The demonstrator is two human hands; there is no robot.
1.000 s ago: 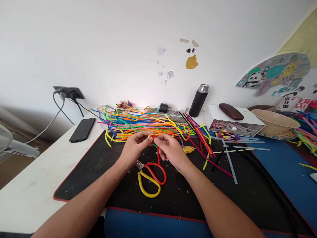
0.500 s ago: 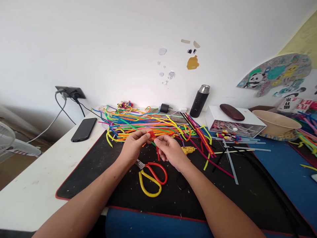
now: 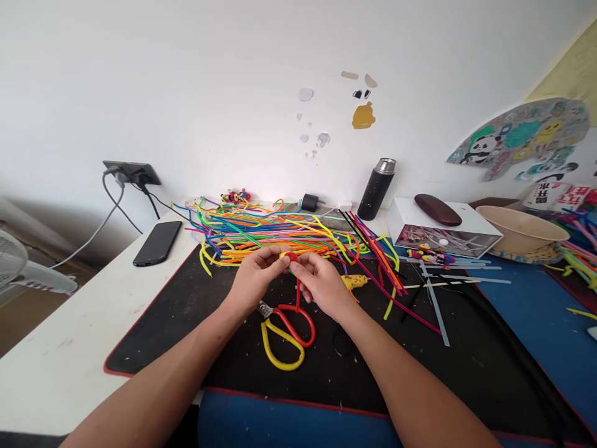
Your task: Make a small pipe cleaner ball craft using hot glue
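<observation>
Between my two hands is a small coiled piece of red pipe cleaner (image 3: 290, 256) with some yellow at its left side. My left hand (image 3: 261, 269) pinches it from the left with thumb and fingers. From the right, my right hand (image 3: 319, 278) grips the same piece, its fingers curled underneath. A red tail hangs down between the hands. Just below lie scissors (image 3: 285, 363) with one yellow and one red handle, blades partly hidden by my left hand. Right of my right hand is a yellow glue gun (image 3: 355, 282), partly covered.
Many coloured pipe cleaners (image 3: 261, 233) lie across the back of the black mat (image 3: 163, 330). A phone (image 3: 157, 244) rests at the left. Behind stand a black flask (image 3: 377, 190) and a white box (image 3: 471, 221); a beige bowl (image 3: 522, 225) sits further right.
The red piece has turned in my fingers, so yellow now shows beside the red. Both hands stay close together, and the red tail hangs lower, over the scissors' handle.
</observation>
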